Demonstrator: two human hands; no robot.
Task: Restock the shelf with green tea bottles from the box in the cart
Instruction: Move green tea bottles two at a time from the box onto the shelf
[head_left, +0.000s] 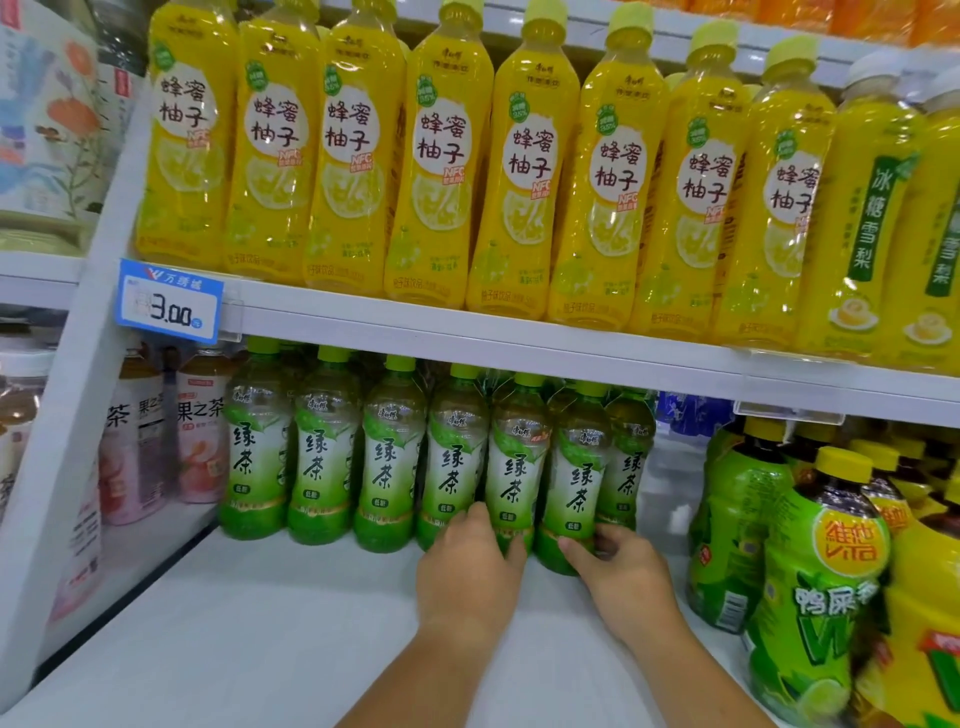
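White shop shelving fills my feed, w/ a bare white lower shelf board (260, 623) running fwd toward the camera. At its back, the wearer's left hand (470, 566) is wrapped round the base of the fifth green-tea bottle (511, 467), a clear plastic btl w/ lime cap and green-and-white label. The thumb is on its right side and the fingers are curled on its left. The right hand (623, 571) clamps the base of the sixth green-tea bottle (576, 483) just beside it, thumb across the front, fingers tucked behind. Both btls stand upright on the board, side by side.

They belong to the green-tea row (322, 447): four identical btls to the left, plus one set back on the right. Each label reads 绿茶 in dark brush script; the small green tag under it is too blurry for me.

Left of the row are pale pink bottles (200, 431) marked 果之茶. To the right are lime-green bottles (815, 571) w/ yellow caps, an orange 维他 Vita logo and 鸭屎 in white.

Above, the white upper shelf (467, 332) carries a blue-edged price tag (169, 301) reading 万秀城 and 3.00. On it stand yellow pomelo bottles (441, 156) labelled 蜂蜜柚子 and NFC. Farther right are yellow pear bottles (862, 234) marked 冰糖雪梨.
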